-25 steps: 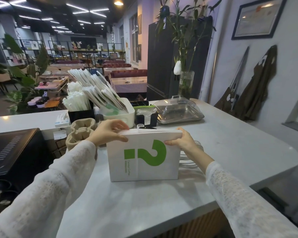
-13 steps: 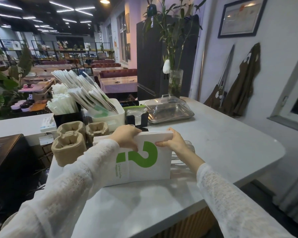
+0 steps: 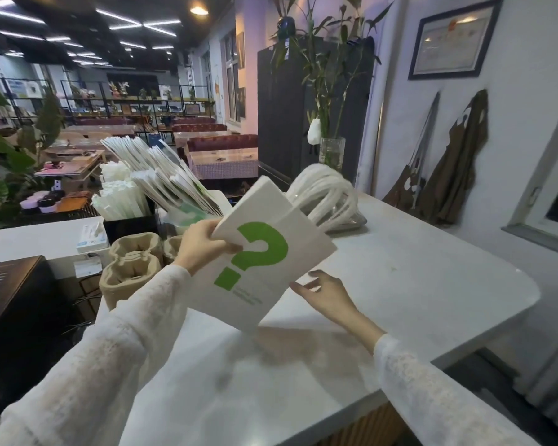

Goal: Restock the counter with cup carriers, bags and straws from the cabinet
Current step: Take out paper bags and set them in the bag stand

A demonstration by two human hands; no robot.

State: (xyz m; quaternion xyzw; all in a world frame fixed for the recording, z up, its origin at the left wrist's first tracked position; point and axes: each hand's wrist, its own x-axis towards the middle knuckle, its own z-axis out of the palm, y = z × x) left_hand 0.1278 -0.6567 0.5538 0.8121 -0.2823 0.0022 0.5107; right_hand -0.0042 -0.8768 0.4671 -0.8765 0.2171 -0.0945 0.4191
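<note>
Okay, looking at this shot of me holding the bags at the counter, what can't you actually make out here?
Head view only:
- Small print under the green mark on the bags: too small and blurred.
- Bag handles: motion-blurred, no count possible.
- Metal tray: mostly hidden behind the handles.
- Cup carriers: partly covered by the left hand and sleeve.
- Whether the right hand touches the bags: unclear.
- The cabinet: not identifiable.

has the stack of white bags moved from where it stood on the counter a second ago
Yes. The stack of white bags has been lifted off the counter and tilted, handles swung up to the right; the left hand grips it, the right hand is open below.
</note>
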